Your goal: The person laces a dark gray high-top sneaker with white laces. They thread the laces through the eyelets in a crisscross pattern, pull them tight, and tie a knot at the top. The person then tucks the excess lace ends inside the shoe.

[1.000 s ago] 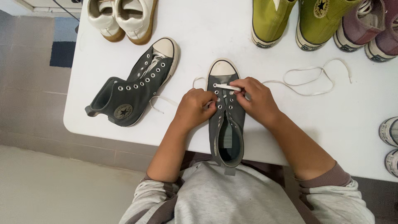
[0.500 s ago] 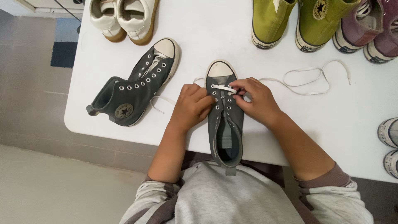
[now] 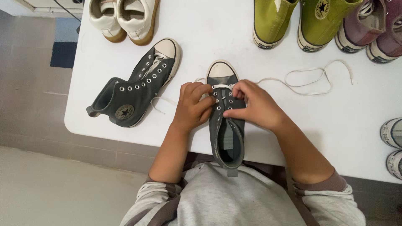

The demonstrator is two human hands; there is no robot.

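Observation:
A dark grey high-top sneaker (image 3: 226,134) stands upright on the white table (image 3: 201,33), toe pointing away from me. My left hand (image 3: 191,106) grips its left side by the eyelets. My right hand (image 3: 255,104) pinches the white shoelace (image 3: 301,79) at the right-hand eyelets; one bar of lace crosses the lowest eyelets, and the long loose end trails off to the right across the table. A second dark grey high-top (image 3: 136,86) lies on its side to the left, partly laced.
A cream pair of sneakers (image 3: 125,19) sits at the back left, a green pair (image 3: 297,21) and a purple pair (image 3: 377,31) at the back right. More shoes (image 3: 393,146) poke in at the right edge. The table's front edge is close to my body.
My right hand has shifted slightly down the eyelets toward me, and the loose lace on the table has been drawn a little shorter. The left hand keeps its hold.

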